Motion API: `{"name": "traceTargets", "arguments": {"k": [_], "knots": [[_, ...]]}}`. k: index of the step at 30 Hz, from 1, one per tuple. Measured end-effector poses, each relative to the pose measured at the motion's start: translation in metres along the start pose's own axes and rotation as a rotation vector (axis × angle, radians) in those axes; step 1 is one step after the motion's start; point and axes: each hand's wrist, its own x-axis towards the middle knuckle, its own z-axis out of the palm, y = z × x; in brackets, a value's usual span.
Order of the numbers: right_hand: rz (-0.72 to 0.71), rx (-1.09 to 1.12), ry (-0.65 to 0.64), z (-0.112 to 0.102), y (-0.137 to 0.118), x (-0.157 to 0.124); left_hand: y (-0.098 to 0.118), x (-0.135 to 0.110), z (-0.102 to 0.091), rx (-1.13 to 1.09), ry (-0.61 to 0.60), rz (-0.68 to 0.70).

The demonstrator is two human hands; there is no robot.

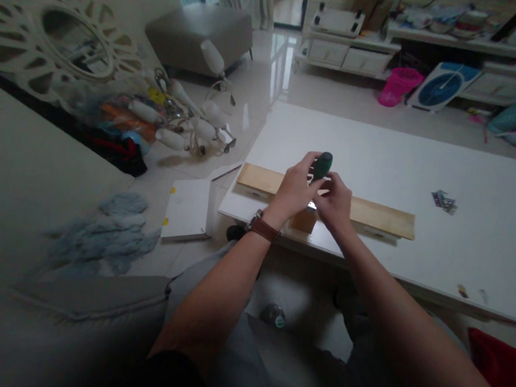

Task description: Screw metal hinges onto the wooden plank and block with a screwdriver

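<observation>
My left hand (291,189), with a brown-strapped watch at the wrist, is closed around a green-handled screwdriver (322,165) with a dark end cap. The handle tilts up and away; its shaft is hidden by my fingers. Right beside it, my right hand (336,203) is closed low by the tool, its fingertips pinched on something I cannot make out. Beneath both hands a long light-wood plank (383,216) lies on the white table (418,161). A short brown wooden block (304,221) sits at the plank's middle, near the table's front edge, with a shiny bit of metal above it.
Small metal parts (443,201) lie to the right on the tabletop. A white panel (187,208), a grey cloth heap (108,234) and a lamp fixture (198,126) are on the floor at left. A bottle (274,315) stands below the table edge.
</observation>
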Motion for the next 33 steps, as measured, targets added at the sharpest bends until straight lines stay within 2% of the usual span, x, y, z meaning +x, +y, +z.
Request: {"name": "traceTargets", "arguments": {"k": [33], "knots": [[0.019,-0.034,0.021,-0.0016,-0.0016,0.0000,0.0046,-0.0009,-0.0015,0.011,-0.020,-0.016]]}}
